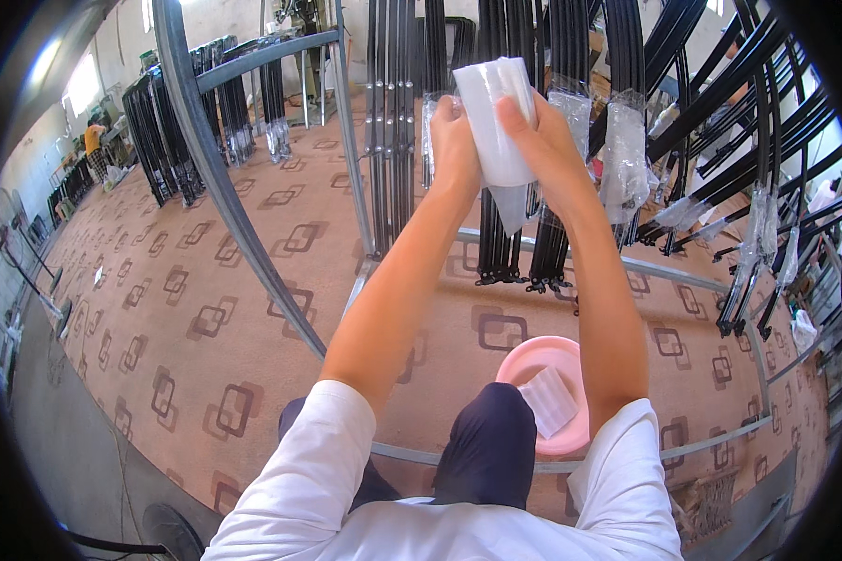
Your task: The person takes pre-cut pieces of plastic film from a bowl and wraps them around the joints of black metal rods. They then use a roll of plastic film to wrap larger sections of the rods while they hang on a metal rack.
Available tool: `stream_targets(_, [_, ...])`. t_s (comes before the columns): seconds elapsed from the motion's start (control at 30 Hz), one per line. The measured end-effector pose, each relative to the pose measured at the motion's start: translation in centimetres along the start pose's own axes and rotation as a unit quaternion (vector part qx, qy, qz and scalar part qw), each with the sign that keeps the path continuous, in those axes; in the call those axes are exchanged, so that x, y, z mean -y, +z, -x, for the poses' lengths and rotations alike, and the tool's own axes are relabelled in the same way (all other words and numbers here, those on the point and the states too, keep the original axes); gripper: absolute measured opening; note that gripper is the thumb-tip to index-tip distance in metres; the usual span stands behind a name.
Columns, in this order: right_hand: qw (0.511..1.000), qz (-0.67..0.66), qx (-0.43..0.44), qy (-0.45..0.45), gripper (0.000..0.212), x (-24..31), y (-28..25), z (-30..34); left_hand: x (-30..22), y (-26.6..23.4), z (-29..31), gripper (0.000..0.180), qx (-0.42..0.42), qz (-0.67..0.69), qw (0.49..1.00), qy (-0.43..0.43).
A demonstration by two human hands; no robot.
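Observation:
A white, slightly see-through plastic sleeve or sheet [498, 131] is held up in front of a hanging bundle of black strips [501, 257]. My right hand [544, 145] grips its right side, thumb across the front and fingers behind. At its left edge my left hand [452, 140] is closed, its fingertips partly hidden by the plastic. A pointed tail of the film hangs below my hands. Whether the plastic goes around the strips or only stands before them, I cannot tell. Neighbouring bundles carry clear plastic wraps [624, 154] near my right hand.
A pink basin [571, 447] holding folded white plastic sits on the patterned carpet [281, 243] by my knee. Grey metal frame bars [217, 178] rise at left. More black strips [767, 103] fan out at right. Far left, a person [94, 140] is by some equipment.

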State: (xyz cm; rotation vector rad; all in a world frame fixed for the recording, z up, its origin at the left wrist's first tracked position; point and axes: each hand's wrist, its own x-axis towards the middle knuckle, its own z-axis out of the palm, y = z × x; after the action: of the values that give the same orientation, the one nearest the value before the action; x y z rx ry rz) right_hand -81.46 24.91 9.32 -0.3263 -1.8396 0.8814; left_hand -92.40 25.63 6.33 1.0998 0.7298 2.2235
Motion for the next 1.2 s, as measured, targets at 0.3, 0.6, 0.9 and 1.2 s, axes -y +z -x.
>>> stream_targets(0.3, [0.942, -0.319, -0.036, 0.096, 0.044, -1.1, -4.1, 0.4, -0.8, 0.1, 0.3, 0.011, 0.149, 0.120, 0.975, -0.113])
stream_targets(0.6, [0.943, -0.325, -0.049, 0.045, 0.060, -0.3, -3.9, 4.6, -3.8, 1.4, 2.8, 0.011, 0.103, 0.066, 0.991, -0.050])
stream_targets(0.9, [0.904, -0.426, -0.019, 0.022, 0.055, 1.5, -1.3, 5.6, -7.8, -0.1, 5.8, 0.020, 0.095, -0.067, 0.992, 0.045])
stream_targets(1.2, [0.889, -0.458, -0.012, -0.005, 0.055, 0.5, -0.5, 5.8, -8.7, -1.2, 7.4, 0.029, 0.134, -0.178, 0.972, 0.077])
